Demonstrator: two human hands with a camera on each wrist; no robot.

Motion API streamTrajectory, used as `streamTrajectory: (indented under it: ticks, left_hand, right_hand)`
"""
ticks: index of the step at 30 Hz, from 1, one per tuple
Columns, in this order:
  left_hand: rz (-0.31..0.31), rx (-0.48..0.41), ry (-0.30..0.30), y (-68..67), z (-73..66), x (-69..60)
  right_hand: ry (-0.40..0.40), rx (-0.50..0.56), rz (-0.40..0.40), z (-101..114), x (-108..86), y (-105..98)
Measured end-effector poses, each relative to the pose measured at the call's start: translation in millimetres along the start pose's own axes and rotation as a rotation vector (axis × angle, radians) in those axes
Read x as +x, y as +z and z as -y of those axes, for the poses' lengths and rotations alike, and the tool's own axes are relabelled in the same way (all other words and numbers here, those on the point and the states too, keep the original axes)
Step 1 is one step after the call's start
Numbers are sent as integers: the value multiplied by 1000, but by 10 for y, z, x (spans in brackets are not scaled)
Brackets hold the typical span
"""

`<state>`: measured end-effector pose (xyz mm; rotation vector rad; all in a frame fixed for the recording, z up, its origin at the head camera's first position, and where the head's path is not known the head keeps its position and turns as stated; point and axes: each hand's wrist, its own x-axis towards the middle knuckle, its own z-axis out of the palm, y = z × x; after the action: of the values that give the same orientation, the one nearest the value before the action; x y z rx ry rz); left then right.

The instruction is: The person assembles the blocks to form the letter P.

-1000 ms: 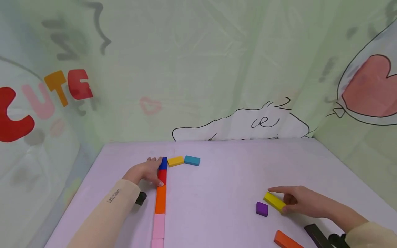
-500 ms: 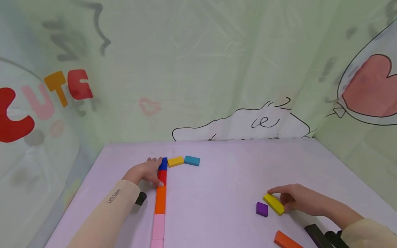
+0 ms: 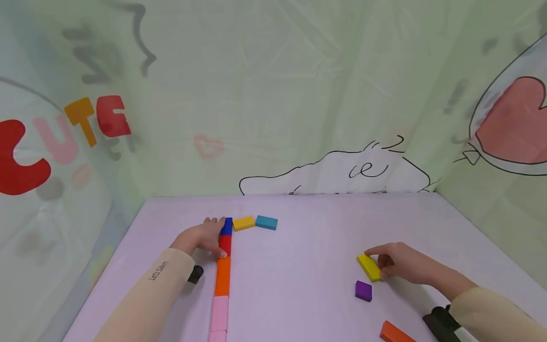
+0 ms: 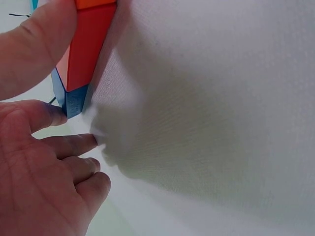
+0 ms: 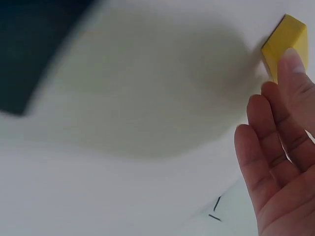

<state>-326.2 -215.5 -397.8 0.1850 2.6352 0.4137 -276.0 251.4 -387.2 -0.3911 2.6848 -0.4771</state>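
A row of blocks runs from front to back on the left: pink blocks (image 3: 220, 313), an orange block (image 3: 223, 276), a red block (image 3: 225, 245) and a blue block (image 3: 227, 226) at the far end. My left hand (image 3: 201, 238) rests against that end, its thumb on the red block and its index finger (image 4: 47, 113) touching the blue block; the other fingers lie loose beside it. My right hand (image 3: 399, 261) pinches a yellow block (image 3: 368, 267) between thumb and index finger. A purple block (image 3: 363, 290) lies just nearer to me.
A darker yellow block (image 3: 244, 223) and a teal block (image 3: 267, 222) extend rightward from the blue block. Another orange block (image 3: 396, 331) lies at the front right. The pale table (image 3: 295, 275) is enclosed by printed cloth walls (image 3: 273, 104).
My right hand has moved away from me and slightly left with the yellow block, which now lies beyond the purple block. The left hand has stayed on the row.
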Motion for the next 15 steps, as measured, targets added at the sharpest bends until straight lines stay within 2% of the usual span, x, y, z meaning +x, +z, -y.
streamTrajectory:
  ticks: [8,15]
  left_hand:
    - [2,-5,3,8,15,3]
    - [7,-18,-10,-2,16,2]
  right_hand:
    - [-9,-45,-30,297,332,-16]
    - [-48,-57,1,592,703,1]
